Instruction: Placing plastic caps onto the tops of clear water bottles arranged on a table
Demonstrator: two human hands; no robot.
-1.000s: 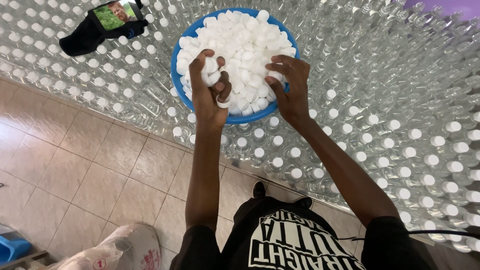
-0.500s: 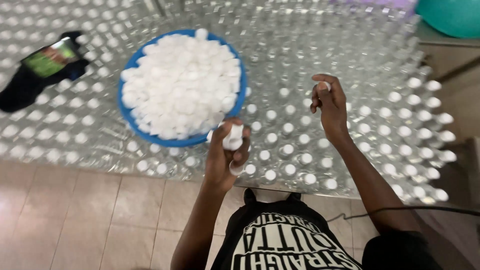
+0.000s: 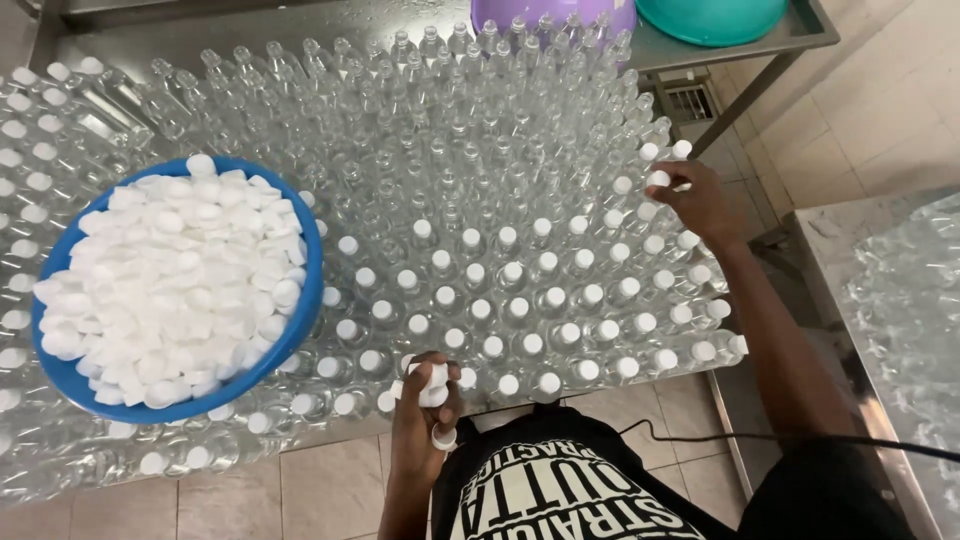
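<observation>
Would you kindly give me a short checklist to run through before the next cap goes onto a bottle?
1. Spare caps in left hand: several white caps held there. Ok.
2. Cap at right hand: one white cap at the fingers. Ok.
3. Uncapped bottles near that hand: open necks just beyond it. Ok.
4. Supply in blue bowl: heaped with caps. Ok.
5. Near rows sealed tight: caps on, tightness cannot tell.

teal basin (image 3: 712, 15) and purple basin (image 3: 553, 12) cut by top edge; bottles left of blue bowl (image 3: 300, 330) run off frame; left hand (image 3: 425, 420) hides its caps.
</observation>
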